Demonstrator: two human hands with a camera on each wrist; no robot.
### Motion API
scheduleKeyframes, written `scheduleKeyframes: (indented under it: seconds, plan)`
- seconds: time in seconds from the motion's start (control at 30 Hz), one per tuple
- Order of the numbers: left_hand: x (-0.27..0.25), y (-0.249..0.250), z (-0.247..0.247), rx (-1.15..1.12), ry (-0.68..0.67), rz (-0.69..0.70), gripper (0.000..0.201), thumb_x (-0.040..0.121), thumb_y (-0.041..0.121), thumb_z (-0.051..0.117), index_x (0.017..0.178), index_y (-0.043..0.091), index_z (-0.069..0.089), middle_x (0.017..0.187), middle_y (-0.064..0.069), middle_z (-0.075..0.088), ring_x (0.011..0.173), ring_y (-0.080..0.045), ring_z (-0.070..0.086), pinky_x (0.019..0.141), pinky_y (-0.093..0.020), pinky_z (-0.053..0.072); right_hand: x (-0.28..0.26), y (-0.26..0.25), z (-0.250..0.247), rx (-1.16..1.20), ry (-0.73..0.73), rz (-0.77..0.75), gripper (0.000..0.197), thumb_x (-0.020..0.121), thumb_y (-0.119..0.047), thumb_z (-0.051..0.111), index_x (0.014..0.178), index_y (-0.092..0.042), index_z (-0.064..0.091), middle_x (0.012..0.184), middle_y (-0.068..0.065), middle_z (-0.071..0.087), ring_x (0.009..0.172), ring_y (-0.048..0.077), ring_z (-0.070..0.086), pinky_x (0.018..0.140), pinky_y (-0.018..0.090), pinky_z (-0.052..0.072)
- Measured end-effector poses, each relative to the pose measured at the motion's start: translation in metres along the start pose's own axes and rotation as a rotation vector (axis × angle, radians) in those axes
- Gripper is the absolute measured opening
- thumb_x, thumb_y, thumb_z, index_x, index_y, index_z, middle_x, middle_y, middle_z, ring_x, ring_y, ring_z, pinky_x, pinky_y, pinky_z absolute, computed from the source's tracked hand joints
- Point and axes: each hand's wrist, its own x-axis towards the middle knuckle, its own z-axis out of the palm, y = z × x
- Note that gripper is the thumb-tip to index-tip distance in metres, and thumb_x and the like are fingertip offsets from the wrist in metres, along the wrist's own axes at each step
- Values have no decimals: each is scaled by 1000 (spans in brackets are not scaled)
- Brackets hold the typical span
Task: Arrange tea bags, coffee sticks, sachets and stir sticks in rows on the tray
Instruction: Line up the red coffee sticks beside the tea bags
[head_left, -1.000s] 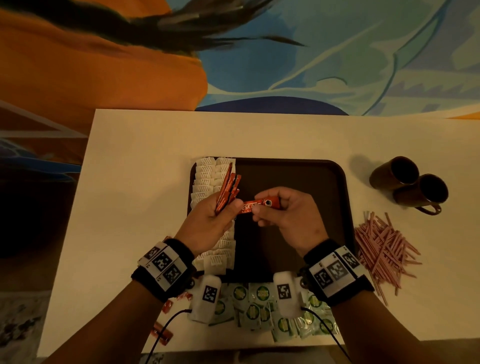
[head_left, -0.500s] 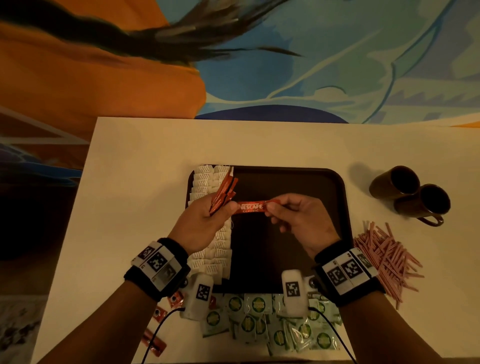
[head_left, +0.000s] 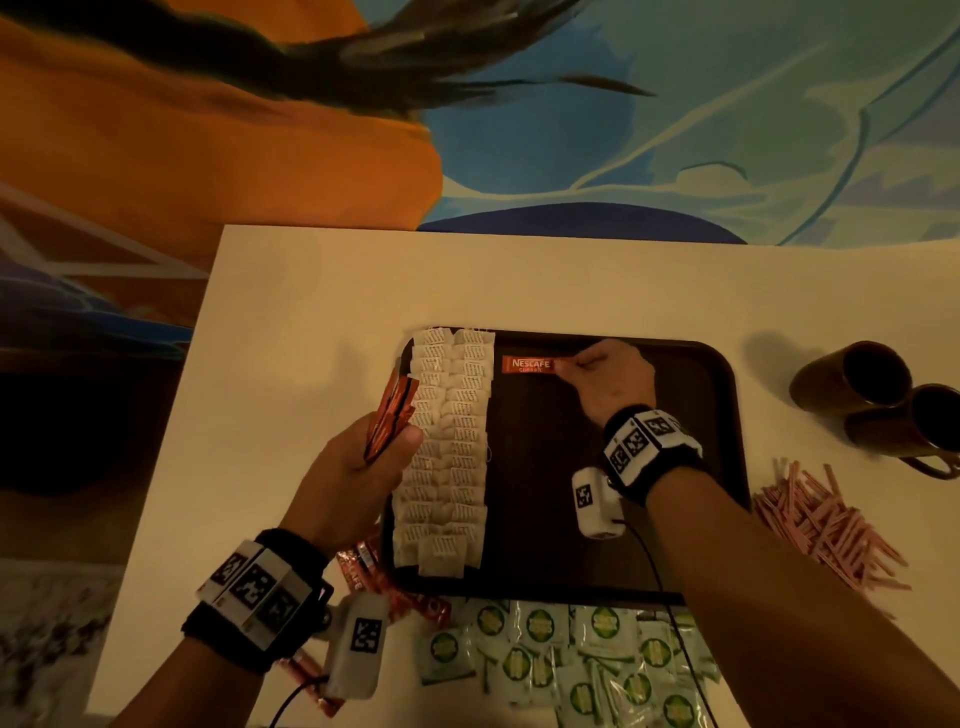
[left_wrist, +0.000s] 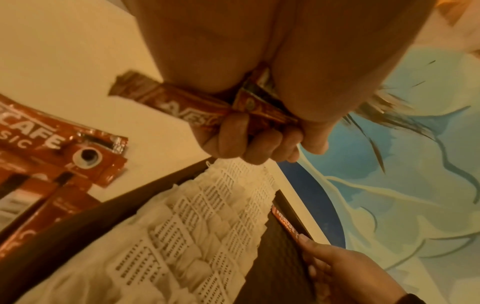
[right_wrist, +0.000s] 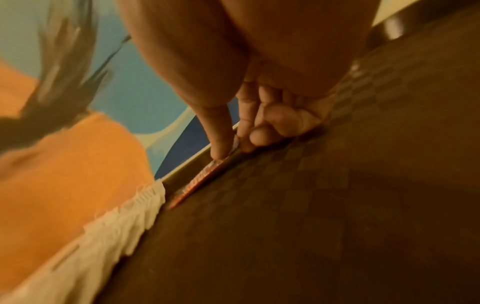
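Note:
A dark brown tray (head_left: 722, 415) lies on the white table. Two rows of white tea bags (head_left: 449, 441) fill its left side. My right hand (head_left: 597, 371) pinches the right end of one red coffee stick (head_left: 527, 364), which lies flat at the tray's far edge beside the tea bags; the right wrist view shows thumb and fingers on that coffee stick (right_wrist: 207, 172). My left hand (head_left: 363, 457) hovers by the tray's left rim and grips a bunch of red coffee sticks (head_left: 390, 415), also seen in the left wrist view as a clutched bundle of coffee sticks (left_wrist: 207, 111).
Green-and-white sachets (head_left: 566, 660) are heaped at the table's near edge. Pink stir sticks (head_left: 826, 519) lie in a pile right of the tray. Two brown mugs (head_left: 883, 400) stand at the far right. Loose coffee sticks (head_left: 363, 566) lie near the tray's front-left corner.
My right hand has carried one coffee stick from mid-tray to the far edge and laid it beside the tea bags. My left hand has drifted left with its bunch.

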Motion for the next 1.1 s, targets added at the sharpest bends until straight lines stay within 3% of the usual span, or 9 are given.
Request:
scheduleKeyframes:
  seconds: [0.07, 0.13, 0.2, 0.27, 0.47, 0.6, 0.8, 0.97, 1.1]
  plan:
    - [-1, 2, 1, -22, 3, -11, 32, 99, 54, 50, 101, 26, 66, 84, -1, 71, 67, -10, 65, 69, -36, 55, -5, 0, 2, -134, 85, -111, 32, 89, -38, 77, 112, -19, 67, 109, 0, 64, 97, 16, 62, 79, 31, 53]
    - [-1, 6, 3, -67, -8, -26, 25, 99, 50, 52, 92, 28, 63, 71, 11, 65, 59, -5, 57, 63, -31, 49, -14, 5, 5, -242, 151, -346, 26, 93, -28, 72, 117, -18, 68, 117, 2, 60, 111, 20, 57, 94, 33, 52]
    - [2, 10, 6, -132, -33, -22, 27, 100, 48, 53, 82, 27, 56, 63, 11, 52, 55, -7, 46, 59, -29, 42, -24, 12, 10, -317, 54, -551, 27, 95, -17, 66, 122, -19, 69, 123, -1, 58, 119, 17, 51, 102, 27, 45]
    - [4, 15, 10, -173, -49, -24, 34, 99, 47, 53, 88, 15, 54, 63, 10, 46, 55, -8, 43, 56, -27, 40, -32, 17, 18, -429, -74, -643, 35, 96, -16, 63, 131, -19, 66, 132, -4, 54, 124, 15, 46, 102, 25, 43]
    - [9, 21, 17, -212, -73, -45, 36, 100, 47, 53, 101, 11, 60, 62, 13, 51, 55, -6, 46, 57, -27, 42, -32, 18, 26, -537, -88, -665, 45, 96, -16, 60, 141, -19, 58, 139, -4, 49, 127, 17, 41, 99, 32, 50]
    - [8, 20, 15, -161, -67, -44, 38, 98, 49, 51, 100, 13, 61, 62, 12, 54, 55, -4, 48, 58, -25, 43, -29, 14, 28, -552, -28, -683, 48, 91, -13, 62, 138, -21, 60, 135, -3, 49, 123, 18, 42, 95, 37, 53]
    - [6, 19, 15, -161, -71, -42, 38, 99, 48, 52, 97, 11, 58, 61, 11, 50, 53, -6, 44, 54, -22, 42, -22, 6, 29, -592, -103, -634, 55, 90, -11, 60, 143, -23, 54, 139, -4, 43, 125, 19, 40, 96, 40, 52]
    - [9, 17, 17, -133, -83, -44, 31, 101, 48, 51, 94, 19, 58, 62, 12, 54, 54, -4, 47, 57, -24, 42, -21, 3, 29, -572, -124, -625, 53, 92, -12, 59, 144, -23, 54, 139, -5, 42, 125, 18, 39, 96, 36, 52]
    - [11, 18, 19, -152, -87, -41, 32, 101, 45, 52, 98, 14, 60, 63, 11, 52, 53, -4, 46, 55, -20, 41, -20, 3, 30, -567, -128, -613, 53, 92, -13, 59, 144, -22, 54, 140, -5, 42, 126, 18, 39, 98, 37, 52]
